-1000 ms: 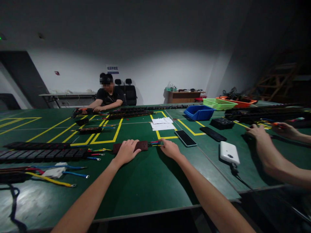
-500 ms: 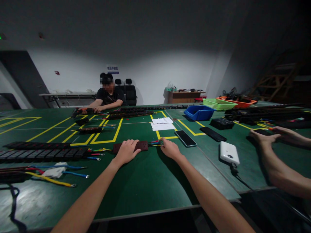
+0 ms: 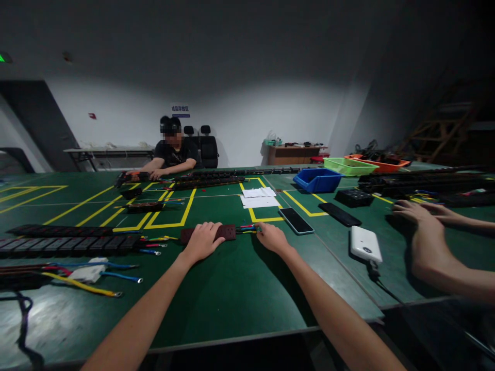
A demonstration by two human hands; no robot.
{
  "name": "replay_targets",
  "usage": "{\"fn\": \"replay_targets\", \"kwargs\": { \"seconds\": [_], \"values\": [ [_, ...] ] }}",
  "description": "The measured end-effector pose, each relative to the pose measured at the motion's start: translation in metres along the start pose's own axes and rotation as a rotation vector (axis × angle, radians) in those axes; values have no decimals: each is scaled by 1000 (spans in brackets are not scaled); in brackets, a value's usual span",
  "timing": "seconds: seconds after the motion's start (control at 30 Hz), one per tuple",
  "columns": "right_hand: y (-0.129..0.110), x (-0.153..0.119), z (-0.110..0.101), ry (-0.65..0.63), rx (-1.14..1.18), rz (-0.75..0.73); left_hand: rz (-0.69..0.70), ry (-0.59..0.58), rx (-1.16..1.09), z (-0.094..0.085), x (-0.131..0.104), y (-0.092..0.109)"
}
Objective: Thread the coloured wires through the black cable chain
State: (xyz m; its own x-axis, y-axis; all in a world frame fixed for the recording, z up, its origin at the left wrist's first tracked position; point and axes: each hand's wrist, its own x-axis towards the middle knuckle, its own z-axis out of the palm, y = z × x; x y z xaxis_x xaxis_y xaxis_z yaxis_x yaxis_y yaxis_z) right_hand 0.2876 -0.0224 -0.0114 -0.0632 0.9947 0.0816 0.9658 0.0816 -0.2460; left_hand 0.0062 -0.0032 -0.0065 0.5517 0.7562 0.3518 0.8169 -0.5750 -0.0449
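A dark red socket block (image 3: 230, 232) lies on the green table in front of me. My left hand (image 3: 201, 241) is wrapped over its middle, fingers over the far side and thumb on its face. Short coloured wires (image 3: 246, 228) come out of the block's right end. Their ends are pinched in the closed fingers of my right hand (image 3: 271, 237), which hide the tips. To the left of the block lies a long black socket strip (image 3: 77, 246), its yellow, red and blue leads (image 3: 150, 252) ending in ring terminals.
A phone (image 3: 297, 220), a black slab (image 3: 340, 213) and a white power bank (image 3: 365, 243) with a cable lie to the right. Farther back are white papers (image 3: 259, 198) and a blue bin (image 3: 317, 180). A co-worker's hands (image 3: 419, 214) are at the right; another person (image 3: 174, 152) sits opposite.
My two hands have stayed almost still on the block and its wires. At the right, the co-worker's near hand has turned over and moved slightly, now covering the dark item there.
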Motion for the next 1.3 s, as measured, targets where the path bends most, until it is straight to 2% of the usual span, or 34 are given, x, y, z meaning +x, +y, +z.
{"fn": "replay_targets", "kwargs": {
  "seconds": [0.27, 0.57, 0.8, 1.0, 1.3],
  "values": [
    [0, 0, 1, 7, 5, -46, -1, 1, -9, -1, 0, 0],
    [-1, 0, 1, 7, 4, 14, -3, 7, -17, -1, -1, 0],
    [1, 1, 3, 9, 0, -55, -1, 1, -16, -2, 0, 1],
    [0, 2, 4, 15, 6, 25, 4, 0, 18, 0, 0, 0],
    [0, -1, 1, -4, -9, -45, 7, 10, 5, -1, 0, 0]
  ]
}}
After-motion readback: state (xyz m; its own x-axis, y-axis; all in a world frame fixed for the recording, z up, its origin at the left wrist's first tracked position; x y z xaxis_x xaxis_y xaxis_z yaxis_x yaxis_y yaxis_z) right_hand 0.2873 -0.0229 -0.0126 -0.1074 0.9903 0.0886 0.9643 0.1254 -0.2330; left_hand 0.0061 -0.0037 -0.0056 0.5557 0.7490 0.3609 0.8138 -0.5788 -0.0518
